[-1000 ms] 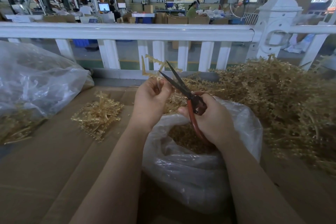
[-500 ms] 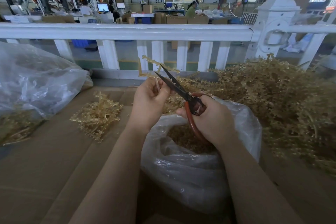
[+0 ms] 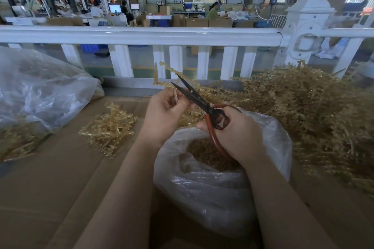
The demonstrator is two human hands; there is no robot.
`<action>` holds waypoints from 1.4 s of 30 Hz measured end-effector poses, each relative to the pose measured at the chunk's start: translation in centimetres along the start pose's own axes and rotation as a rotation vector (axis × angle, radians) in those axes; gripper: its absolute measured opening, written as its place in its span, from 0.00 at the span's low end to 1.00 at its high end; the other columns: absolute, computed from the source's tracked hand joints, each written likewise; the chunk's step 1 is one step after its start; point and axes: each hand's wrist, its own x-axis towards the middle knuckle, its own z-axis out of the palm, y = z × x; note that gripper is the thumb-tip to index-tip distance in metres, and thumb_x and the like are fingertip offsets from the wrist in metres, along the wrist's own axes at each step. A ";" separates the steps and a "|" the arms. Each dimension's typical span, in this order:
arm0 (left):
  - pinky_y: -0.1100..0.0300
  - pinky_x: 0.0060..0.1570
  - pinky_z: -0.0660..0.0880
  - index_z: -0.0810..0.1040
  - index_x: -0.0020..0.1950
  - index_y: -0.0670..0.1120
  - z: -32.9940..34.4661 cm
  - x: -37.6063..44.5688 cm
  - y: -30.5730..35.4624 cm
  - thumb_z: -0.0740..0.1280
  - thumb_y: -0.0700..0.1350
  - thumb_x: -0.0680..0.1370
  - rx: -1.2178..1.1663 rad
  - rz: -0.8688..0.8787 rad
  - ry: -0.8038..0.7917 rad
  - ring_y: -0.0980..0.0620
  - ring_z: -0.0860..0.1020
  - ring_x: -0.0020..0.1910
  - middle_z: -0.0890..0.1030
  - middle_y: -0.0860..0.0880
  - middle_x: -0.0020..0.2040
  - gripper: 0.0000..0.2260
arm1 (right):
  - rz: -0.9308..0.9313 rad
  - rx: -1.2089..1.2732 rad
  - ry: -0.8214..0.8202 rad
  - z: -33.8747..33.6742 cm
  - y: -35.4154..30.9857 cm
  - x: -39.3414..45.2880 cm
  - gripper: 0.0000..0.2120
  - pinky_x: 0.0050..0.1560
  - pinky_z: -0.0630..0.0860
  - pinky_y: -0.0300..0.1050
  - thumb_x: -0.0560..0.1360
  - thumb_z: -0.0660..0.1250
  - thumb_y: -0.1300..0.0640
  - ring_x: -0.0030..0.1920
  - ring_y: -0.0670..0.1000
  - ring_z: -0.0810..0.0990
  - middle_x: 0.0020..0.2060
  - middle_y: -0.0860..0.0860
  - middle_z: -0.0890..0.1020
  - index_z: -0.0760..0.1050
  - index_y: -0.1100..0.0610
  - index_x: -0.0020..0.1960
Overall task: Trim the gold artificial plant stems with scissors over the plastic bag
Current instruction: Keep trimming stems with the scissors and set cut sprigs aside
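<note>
Basically left hand (image 3: 166,111) pinches one gold stem (image 3: 162,73) upright so its base meets the parted blades of the scissors (image 3: 194,97), gripped by right hand (image 3: 232,133), both over the open plastic bag (image 3: 212,188) so offcuts drop in. Untrimmed heap (image 3: 313,111) crowds right, small pile (image 3: 110,127) lies left, white railing (image 3: 141,35) behind.

Single head-worn wide-angle view, looking forward and down from close above the hands (image 3: 202,123). The white railing (image 3: 141,35) crosses the upper frame; the brown surface (image 3: 50,188) lies below the railing, the factory hall beyond it. Edges bow from lens distortion.
</note>
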 end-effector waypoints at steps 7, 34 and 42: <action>0.73 0.39 0.73 0.81 0.44 0.44 -0.4 0.0 0.2 0.67 0.38 0.80 0.035 -0.004 -0.063 0.63 0.79 0.35 0.83 0.56 0.33 0.06 | -0.023 -0.015 -0.005 -0.2 -0.3 -0.1 0.29 0.37 0.68 0.30 0.63 0.66 0.22 0.41 0.36 0.77 0.39 0.37 0.81 0.79 0.44 0.51; 0.68 0.43 0.75 0.80 0.47 0.42 -0.8 0.2 -0.1 0.63 0.34 0.81 -0.115 -0.017 -0.038 0.58 0.81 0.39 0.83 0.55 0.36 0.08 | -0.010 -0.025 -0.024 -0.3 -0.1 0.0 0.26 0.37 0.69 0.33 0.64 0.67 0.23 0.40 0.35 0.76 0.36 0.36 0.79 0.79 0.43 0.47; 0.59 0.47 0.77 0.79 0.50 0.34 -0.6 0.2 -0.3 0.64 0.31 0.79 -0.015 -0.023 -0.097 0.51 0.80 0.40 0.81 0.35 0.42 0.05 | -0.054 -0.054 0.006 -0.7 -0.4 -0.2 0.25 0.37 0.68 0.31 0.65 0.66 0.23 0.41 0.36 0.75 0.36 0.35 0.78 0.77 0.42 0.47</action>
